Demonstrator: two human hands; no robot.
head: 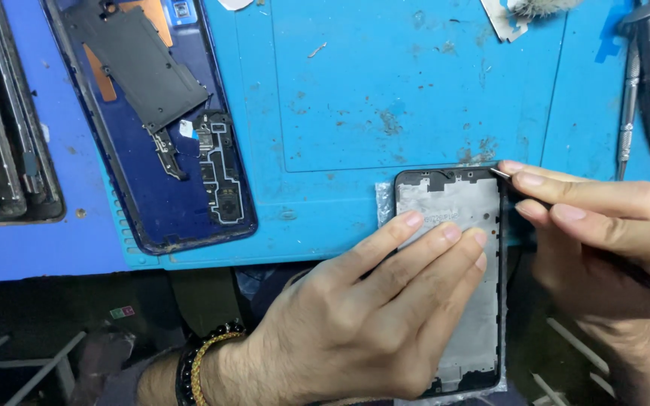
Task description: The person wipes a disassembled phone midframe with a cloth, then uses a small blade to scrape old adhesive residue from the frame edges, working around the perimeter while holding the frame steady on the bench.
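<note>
— Both hands were on the phone frame (pixel 457 225)? How?

— Left hand (pixel 374 301) lay flat, fingers spread, pressing it at the blue mat's (pixel 415 90) near edge. Right hand (pixel 603 233) pinched a thin tool (pixel 645 278), tip at the frame's top right corner.

— Anything else?

— A blue back cover (pixel 152 173) holding dark plates lay well left; screwdrivers (pixel 645 83), probably, far right.

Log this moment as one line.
left hand: flat on phone frame | right hand: holds pick at frame corner | mat: blue
</note>
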